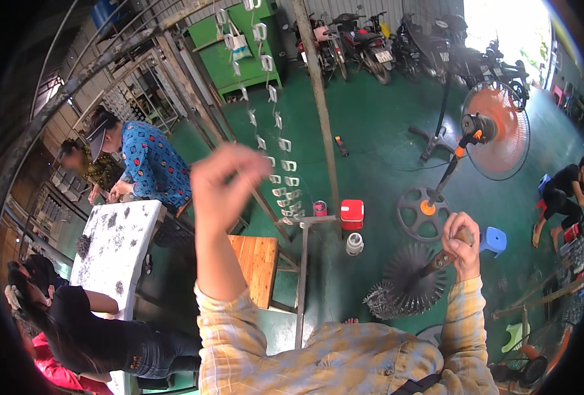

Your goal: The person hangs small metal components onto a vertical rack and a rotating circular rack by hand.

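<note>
My left hand (229, 181) is raised at the centre left, blurred by motion. Its fingers look bent, but I cannot tell whether they hold anything. Just beyond it hang two chains of pale metal links (277, 122), running down to a cluster at the bottom. On the right, my right hand (461, 247) is closed around the end of a metal bar (438, 262) with holes in it. That bar reaches down to a dark round rack (410, 280) fringed with many small metal pieces. A denser bunch of these pieces (384, 301) sits at its lower left.
A metal post frame (303, 283) and a wooden bench (255, 266) stand before me. A fan (496, 128), blue stool (494, 241), red box (352, 214) and white-lidded jar (354, 244) are beyond. People work at a white table (117, 234) on the left; another person (561, 197) sits at right.
</note>
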`<state>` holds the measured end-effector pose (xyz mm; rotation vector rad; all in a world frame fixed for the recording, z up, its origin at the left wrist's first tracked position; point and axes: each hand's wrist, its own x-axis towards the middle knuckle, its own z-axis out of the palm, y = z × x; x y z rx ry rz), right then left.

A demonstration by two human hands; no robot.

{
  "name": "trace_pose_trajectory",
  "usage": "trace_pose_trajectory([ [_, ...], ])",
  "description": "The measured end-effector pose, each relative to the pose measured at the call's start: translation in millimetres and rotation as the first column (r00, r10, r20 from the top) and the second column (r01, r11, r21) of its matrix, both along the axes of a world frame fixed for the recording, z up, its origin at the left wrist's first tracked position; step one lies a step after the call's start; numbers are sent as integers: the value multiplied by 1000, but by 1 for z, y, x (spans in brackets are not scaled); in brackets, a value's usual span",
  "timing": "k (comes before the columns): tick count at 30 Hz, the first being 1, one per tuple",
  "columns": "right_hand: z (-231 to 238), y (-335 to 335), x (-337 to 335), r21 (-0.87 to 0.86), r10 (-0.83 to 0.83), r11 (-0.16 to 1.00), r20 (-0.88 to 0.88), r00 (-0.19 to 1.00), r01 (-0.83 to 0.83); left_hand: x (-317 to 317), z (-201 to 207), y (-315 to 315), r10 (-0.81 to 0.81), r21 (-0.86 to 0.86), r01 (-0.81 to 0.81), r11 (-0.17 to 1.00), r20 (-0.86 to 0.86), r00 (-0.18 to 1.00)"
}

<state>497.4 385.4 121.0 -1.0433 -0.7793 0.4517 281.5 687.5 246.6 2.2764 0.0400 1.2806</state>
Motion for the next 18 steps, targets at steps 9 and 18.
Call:
trace_pose_trajectory([
  [9,2,2,0,12,18,1000,-17,1000,-18,64,154,107,227,-135,-186,973,437,870],
  [18,1,-3,1,6,-27,1000,0,1000,27,100,195,132,112,-386,39,922,361,926],
])
